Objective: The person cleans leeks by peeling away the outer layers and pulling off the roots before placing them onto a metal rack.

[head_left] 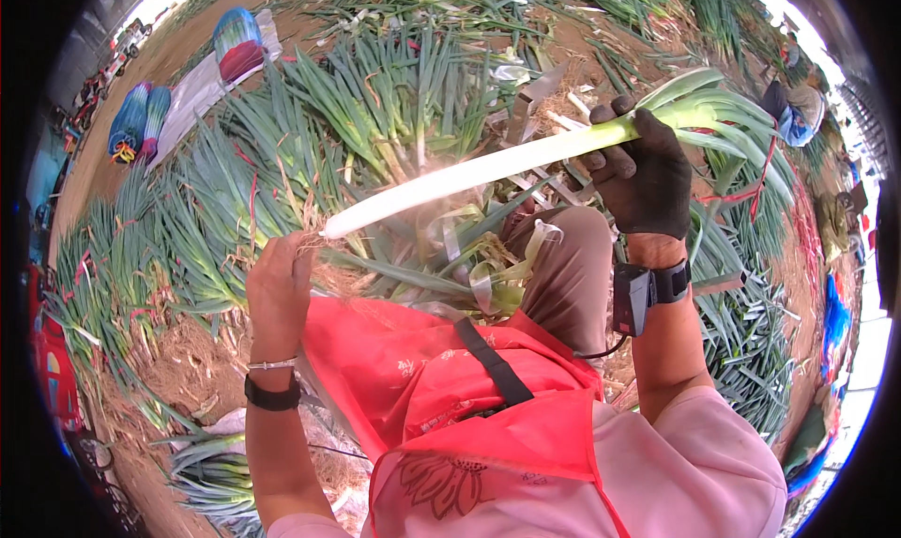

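A long green onion (460,182) with a clean white shaft and green leaves slants across in front of me. My right hand (648,174), in a dark glove, is closed around it where the white turns to green. Its leaves fan out beyond the glove to the right. My bare left hand (279,273) is at the white root end, its fingers pinched together on the thin, stringy roots (312,241). Below the shaft, loose peeled leaves and root scraps (483,256) lie beside my bent knee (569,270).
Piles of green onions (413,92) spread over the dirt ground ahead and to the left, with more (746,345) at the right. My red apron (450,374) covers my lap. Bundled blue and red netting (236,45) lies on a pale sheet (192,115) at the far left.
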`<state>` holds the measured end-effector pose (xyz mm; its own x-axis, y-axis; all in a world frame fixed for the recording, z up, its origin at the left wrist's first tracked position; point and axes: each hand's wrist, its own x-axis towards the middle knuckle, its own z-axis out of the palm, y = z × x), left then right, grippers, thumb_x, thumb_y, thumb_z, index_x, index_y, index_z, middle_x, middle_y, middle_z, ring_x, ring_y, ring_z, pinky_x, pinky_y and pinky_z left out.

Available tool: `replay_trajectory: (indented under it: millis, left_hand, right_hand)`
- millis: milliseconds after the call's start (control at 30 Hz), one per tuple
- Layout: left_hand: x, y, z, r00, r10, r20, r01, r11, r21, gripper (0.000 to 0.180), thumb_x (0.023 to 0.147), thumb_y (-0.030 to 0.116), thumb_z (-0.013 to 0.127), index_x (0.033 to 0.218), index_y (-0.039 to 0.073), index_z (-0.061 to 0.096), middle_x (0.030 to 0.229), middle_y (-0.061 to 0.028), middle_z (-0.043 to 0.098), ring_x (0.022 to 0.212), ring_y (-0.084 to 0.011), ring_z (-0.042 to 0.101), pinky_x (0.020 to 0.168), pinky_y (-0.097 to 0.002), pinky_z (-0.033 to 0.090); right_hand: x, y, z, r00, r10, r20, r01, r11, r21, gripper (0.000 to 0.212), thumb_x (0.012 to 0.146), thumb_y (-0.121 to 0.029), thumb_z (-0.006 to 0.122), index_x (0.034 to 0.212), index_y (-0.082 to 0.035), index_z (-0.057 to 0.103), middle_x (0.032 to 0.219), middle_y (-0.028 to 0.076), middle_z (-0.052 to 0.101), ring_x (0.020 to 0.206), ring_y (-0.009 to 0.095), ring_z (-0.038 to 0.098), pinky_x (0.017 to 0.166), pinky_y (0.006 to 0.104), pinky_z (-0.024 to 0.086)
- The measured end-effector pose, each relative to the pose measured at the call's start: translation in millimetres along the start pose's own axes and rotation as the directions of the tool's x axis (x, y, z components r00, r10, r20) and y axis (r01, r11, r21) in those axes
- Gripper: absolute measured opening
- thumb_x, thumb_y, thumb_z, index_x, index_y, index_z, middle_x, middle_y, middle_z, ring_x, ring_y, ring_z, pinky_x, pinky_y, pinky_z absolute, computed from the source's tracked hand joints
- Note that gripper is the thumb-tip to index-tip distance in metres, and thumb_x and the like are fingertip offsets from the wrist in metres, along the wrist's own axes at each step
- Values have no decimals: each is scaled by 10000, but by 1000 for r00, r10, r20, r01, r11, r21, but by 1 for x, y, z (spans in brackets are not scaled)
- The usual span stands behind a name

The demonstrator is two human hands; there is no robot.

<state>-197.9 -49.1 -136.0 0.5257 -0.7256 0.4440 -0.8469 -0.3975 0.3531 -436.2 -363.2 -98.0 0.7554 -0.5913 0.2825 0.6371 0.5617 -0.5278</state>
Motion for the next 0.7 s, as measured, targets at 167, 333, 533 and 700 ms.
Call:
replay_trajectory:
  millis: [167, 333, 533, 700]
  left_hand:
    - [3, -18, 7, 998, 65, -3, -65, 996, 62, 166, 856, 1, 563, 1017, 30, 588, 818, -158, 560, 713, -360, 554, 638, -406, 449]
    - [-3, -71, 12, 1000, 14, 7, -14, 994, 105, 152, 828, 1, 551, 975, 10, 589, 798, -172, 567, 701, -350, 565, 637, -382, 456]
    - [22, -42, 31, 982, -80, 173, 122, 962, -246, 224, 820, 49, 599, 1037, -3, 619, 835, -88, 635, 673, -173, 586, 619, -336, 460]
    - [34, 15, 68, 865, -183, 467, 471, 615, -633, 340, 845, 56, 590, 1178, -7, 563, 943, -60, 643, 625, -107, 558, 545, -256, 455]
  right_hand:
    - [-12, -18, -11, 998, -28, -59, 26, 999, -41, 233, 906, -174, 545, 1031, 20, 573, 1011, 192, 625, 553, 140, 469, 673, 327, 450]
    - [-12, -70, -30, 978, -91, -185, 64, 987, -147, 236, 901, -167, 551, 1055, 11, 562, 1037, 165, 595, 642, 188, 492, 692, 316, 444]
    - [1, -112, -17, 958, -224, -179, 180, 955, -234, 293, 934, -184, 480, 1153, 7, 516, 1105, 134, 577, 505, 102, 381, 685, 295, 403]
    - [-26, -103, -17, 952, -282, -121, 244, 935, -257, 224, 933, -204, 509, 1067, -32, 564, 937, 84, 623, 516, 123, 441, 659, 300, 444]
